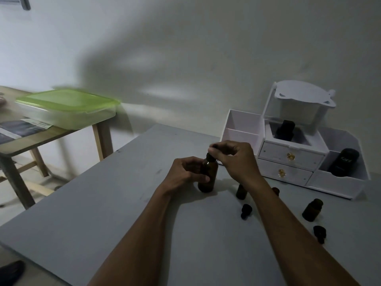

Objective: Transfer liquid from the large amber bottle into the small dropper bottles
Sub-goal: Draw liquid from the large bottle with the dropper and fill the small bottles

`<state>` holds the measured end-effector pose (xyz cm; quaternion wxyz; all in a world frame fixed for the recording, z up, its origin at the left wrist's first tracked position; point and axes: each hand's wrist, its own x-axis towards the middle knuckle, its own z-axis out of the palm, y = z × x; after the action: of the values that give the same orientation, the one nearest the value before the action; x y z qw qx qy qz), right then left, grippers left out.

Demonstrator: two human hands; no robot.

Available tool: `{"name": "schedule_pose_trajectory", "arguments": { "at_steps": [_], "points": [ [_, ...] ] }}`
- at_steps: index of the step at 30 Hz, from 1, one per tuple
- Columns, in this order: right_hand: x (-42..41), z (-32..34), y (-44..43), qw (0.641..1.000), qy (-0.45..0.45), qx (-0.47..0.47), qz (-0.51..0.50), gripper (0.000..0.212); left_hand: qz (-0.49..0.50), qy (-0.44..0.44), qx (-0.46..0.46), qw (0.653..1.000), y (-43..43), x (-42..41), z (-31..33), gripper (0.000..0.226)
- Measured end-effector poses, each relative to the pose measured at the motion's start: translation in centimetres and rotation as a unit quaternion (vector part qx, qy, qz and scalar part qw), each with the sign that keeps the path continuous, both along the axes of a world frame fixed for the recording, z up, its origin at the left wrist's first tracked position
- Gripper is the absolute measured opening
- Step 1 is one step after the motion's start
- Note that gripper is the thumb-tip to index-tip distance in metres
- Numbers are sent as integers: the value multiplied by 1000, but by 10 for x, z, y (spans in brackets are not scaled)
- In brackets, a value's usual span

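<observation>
The large amber bottle (208, 176) stands upright on the grey table (103, 213). My left hand (185, 174) wraps around its body. My right hand (233, 157) pinches the dark dropper cap (210, 155) at the bottle's neck. Three small amber dropper bottles stand uncapped to the right: one (241, 190) just behind my right forearm, one (275, 190) mostly hidden by that arm, one (312, 209) further right. Two black dropper caps (245, 211) (320, 234) lie on the table near them.
A white organizer (292, 157) with two drawers stands at the back right against the wall, holding a dark bottle (285, 130) on top and a black bottle (343, 162) in its right bin. A wooden side table (41, 139) at left carries a green-lidded box (68, 108).
</observation>
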<state>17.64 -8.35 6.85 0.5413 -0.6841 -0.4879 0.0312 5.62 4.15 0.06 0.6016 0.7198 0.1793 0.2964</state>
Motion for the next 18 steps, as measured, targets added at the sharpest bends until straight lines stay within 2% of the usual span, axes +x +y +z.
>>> {"name": "schedule_pose_trajectory", "arguments": {
  "at_steps": [9, 18],
  "points": [
    [-4, -1, 10, 999, -24, 28, -33, 3, 5, 7, 12, 1000, -1, 1, -1, 38],
    [-7, -3, 12, 997, -41, 52, -50, 3, 7, 11, 14, 1000, -3, 1, 0, 36]
  ]
}}
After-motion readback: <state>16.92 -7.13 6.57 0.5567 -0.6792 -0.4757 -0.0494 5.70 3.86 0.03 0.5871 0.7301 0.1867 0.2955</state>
